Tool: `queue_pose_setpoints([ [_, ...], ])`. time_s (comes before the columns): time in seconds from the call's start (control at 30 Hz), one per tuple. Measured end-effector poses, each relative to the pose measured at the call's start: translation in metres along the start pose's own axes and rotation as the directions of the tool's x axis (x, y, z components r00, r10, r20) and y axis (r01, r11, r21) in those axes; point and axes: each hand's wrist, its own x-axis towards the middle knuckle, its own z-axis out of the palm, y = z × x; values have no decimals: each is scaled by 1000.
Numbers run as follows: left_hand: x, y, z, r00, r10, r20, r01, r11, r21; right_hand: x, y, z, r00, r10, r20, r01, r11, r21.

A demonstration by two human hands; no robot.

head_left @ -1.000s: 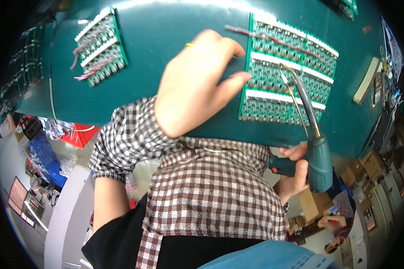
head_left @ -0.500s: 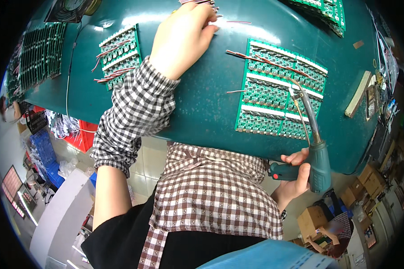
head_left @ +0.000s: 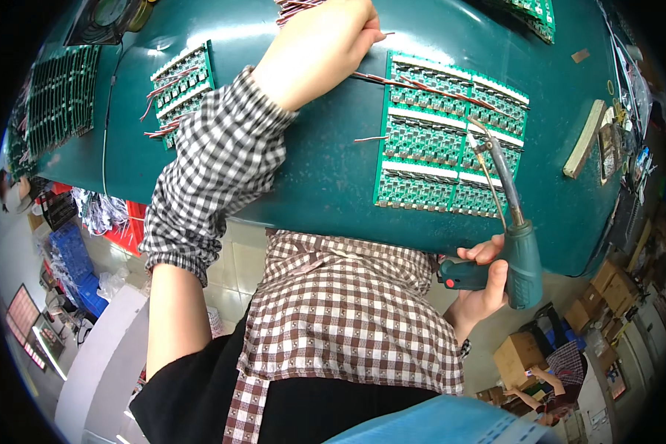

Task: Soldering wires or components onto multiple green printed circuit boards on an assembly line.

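no text I can actually read here tbh, any print on the green plastic pistol-shaped soldering gun (head_left: pixel 524 268) or flat green rectangular circuit boards (head_left: pixel 422 140) is too tiny

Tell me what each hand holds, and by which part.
Right hand: green soldering gun, by its handle. Left hand: cannot tell; a thin wire end shows by its fingertips, grip unclear.

We had a green bench (head_left: pixel 322 166) with a wire bundle (head_left: pixel 290 10) left of our left fingers (head_left: pixel 371 29), big circuit-board block (head_left: pixel 418 140) nearer us and rightward, smaller board panel (head_left: pixel 181 92) well left, plus a pale bar (head_left: pixel 584 140) way right.
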Motion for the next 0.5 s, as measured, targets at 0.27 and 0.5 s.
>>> queue_pose_setpoints([
  [0.27, -36, 32, -8, 979, 179, 99, -163, 975, -151, 6, -2, 2, 998, -25, 53, 22, 998, 63],
  [0.5, -75, 50, 20, 952, 218, 214, -244, 965, 100, 4, -3, 3, 998, -22, 60, 25, 998, -58],
])
